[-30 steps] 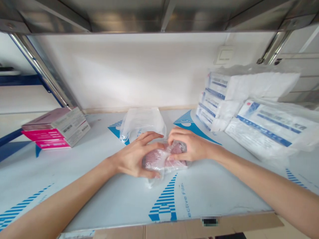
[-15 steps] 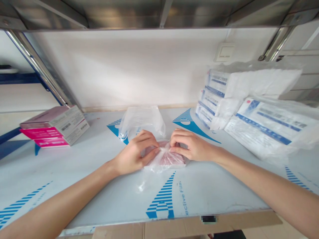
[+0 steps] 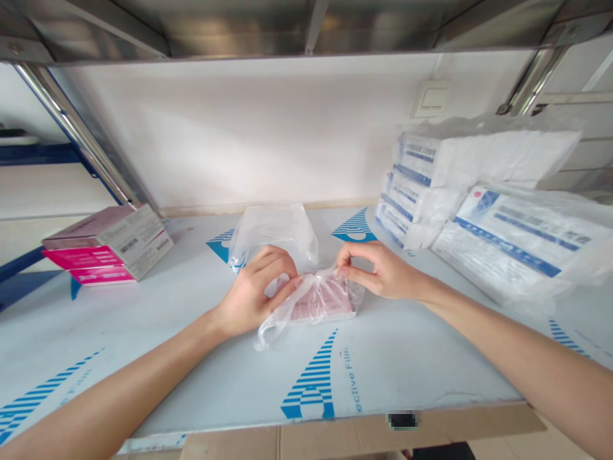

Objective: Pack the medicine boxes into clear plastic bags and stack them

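Observation:
A clear plastic bag (image 3: pixel 313 287) lies on the shelf surface in front of me, gathered at its top into a knot or twist. Through the film shows a flat pinkish box (image 3: pixel 330 306). My left hand (image 3: pixel 256 284) pinches the bag's gathered plastic on the left, and a loose end trails from there toward me. On the other side my right hand (image 3: pixel 378 271) pinches another part of the gathered plastic between thumb and forefinger. Just behind the bag rests a stack of folded clear plastic bags (image 3: pixel 275 230).
Two stacked pink and white boxes (image 3: pixel 108 246) stand at the left. Plastic-wrapped white and blue packs (image 3: pixel 522 236) are piled at the right. A metal shelf (image 3: pixel 239 29) hangs overhead, with a wall behind. Cardboard (image 3: pixel 335 437) shows below the front edge.
My right hand has moved slightly right and up, away from my left hand, drawing the gathered plastic outward. The loose end on the left has shifted.

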Available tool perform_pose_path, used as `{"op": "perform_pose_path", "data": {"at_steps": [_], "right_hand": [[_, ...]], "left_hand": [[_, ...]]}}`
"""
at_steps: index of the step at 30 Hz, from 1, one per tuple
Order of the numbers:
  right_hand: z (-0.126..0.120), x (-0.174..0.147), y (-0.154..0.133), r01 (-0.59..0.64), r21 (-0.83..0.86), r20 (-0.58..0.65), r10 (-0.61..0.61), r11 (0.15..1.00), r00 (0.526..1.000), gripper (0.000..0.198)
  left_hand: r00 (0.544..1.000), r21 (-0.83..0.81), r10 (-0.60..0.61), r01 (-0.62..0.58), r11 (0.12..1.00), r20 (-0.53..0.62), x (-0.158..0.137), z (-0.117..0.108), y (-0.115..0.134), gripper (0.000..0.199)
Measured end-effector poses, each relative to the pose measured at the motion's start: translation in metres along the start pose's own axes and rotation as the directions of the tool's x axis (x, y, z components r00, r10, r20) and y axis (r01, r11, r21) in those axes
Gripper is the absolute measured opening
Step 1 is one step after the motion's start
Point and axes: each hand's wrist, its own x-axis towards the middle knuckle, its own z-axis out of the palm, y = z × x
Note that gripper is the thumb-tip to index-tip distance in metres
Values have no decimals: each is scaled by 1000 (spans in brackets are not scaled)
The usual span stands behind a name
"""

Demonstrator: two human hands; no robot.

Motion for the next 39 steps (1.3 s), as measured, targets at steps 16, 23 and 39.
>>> {"op": "perform_pose_path", "data": {"at_steps": [16,23,39], "right_hand": [[7,3,-8,-43,169,36,38,985,999,15],[9,4,-14,-29,279,-115,63,960,991,8],[-3,3,-8,-79,2,28,79,997,996,25]], "left_hand": [[999,-68,8,-5,998,38,7,2,11,4],[996,-109,22,-12,994,91,9,-2,18,11],[996,-31,49,-46,998,79,7,-1,17,18]]}}
